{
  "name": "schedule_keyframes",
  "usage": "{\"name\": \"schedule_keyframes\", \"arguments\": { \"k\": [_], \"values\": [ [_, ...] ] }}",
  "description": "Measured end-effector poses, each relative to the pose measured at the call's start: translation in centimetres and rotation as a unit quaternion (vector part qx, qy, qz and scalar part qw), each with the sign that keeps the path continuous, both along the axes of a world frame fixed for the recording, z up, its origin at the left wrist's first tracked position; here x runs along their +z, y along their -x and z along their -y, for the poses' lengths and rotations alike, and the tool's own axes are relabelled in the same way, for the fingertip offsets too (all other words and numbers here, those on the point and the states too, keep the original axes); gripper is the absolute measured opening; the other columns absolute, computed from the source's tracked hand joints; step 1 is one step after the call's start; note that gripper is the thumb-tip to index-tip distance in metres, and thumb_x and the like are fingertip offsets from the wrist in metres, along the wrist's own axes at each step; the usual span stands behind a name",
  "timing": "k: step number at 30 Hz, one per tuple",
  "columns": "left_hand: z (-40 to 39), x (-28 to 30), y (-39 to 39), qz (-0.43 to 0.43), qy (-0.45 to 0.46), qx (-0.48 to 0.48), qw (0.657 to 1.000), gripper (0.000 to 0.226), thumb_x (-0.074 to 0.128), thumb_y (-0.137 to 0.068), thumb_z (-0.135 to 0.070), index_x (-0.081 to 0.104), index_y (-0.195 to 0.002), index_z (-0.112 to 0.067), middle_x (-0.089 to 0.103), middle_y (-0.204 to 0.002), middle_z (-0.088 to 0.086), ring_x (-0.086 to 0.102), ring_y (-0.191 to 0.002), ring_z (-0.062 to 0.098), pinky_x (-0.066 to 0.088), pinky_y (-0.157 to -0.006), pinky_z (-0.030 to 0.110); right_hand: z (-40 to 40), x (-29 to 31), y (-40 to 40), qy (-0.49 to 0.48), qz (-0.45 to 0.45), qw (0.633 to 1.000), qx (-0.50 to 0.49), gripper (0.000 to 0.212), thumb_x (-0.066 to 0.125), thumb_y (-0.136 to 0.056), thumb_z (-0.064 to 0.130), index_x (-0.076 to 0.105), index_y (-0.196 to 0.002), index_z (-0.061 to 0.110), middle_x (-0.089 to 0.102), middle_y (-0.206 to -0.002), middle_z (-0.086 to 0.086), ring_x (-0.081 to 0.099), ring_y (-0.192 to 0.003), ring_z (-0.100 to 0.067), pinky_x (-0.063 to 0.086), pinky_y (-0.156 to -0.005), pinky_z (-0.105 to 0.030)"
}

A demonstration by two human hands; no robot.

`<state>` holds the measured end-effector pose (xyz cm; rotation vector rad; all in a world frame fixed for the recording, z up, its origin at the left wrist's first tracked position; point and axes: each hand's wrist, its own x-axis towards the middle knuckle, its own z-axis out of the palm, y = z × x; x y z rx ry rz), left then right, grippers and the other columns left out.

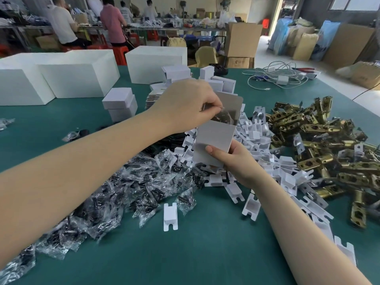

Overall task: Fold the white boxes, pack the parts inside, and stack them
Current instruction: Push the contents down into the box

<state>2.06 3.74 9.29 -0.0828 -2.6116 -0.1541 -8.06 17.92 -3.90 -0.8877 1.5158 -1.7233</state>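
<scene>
right hand point(236, 161) grips white box point(213, 138) | left hand point(185, 108) pinches bagged part point(223, 117) inside

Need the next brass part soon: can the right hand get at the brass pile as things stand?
Probably not yet: the right hand holds the open box. The brass pile lies uncovered just to its right, so it looks reachable once freed.

Two hands point(185, 105) – one open box point(216, 136) – three big white blocks point(78, 79).

Our left hand point(185, 108) reaches in from the left, fingertips pinched, knuckles up | our right hand point(236, 161) lower, fingers curled, thumb pressed flat
</scene>
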Motion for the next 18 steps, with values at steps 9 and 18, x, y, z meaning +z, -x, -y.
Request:
{"name": "schedule_keyframes", "arguments": {
  "k": [9,18],
  "values": [
    [0.4,-2.4,-0.5,-0.064,-0.071,0.047,0.994,0.011,0.069,-0.091,-0.025,0.078,-0.095,-0.020,0.055,-0.102,0.003,0.052,-0.098,0.018,0.045,-0.087,0.038,-0.1,0.0,-0.1,-0.006,-0.023,1.000,-0.002,0.052,0.075,-0.077,0.030,0.060,-0.125,0.014,0.067,-0.121,-0.015,0.062,-0.112,-0.039,0.051,-0.090,-0.058],
    [-0.7,-3.2,-0.7,-0.061,-0.361,0.036,0.930,0.045,0.057,-0.099,-0.026,0.041,-0.141,-0.024,0.048,-0.122,-0.007,0.056,-0.097,-0.004,0.039,-0.077,-0.002,-0.1,0.2,-0.1,-0.014,-0.027,1.000,0.004,0.053,0.075,-0.078,0.031,0.060,-0.126,0.015,0.070,-0.119,-0.007,0.067,-0.108,-0.027,0.058,-0.087,-0.045]
  ]
}}
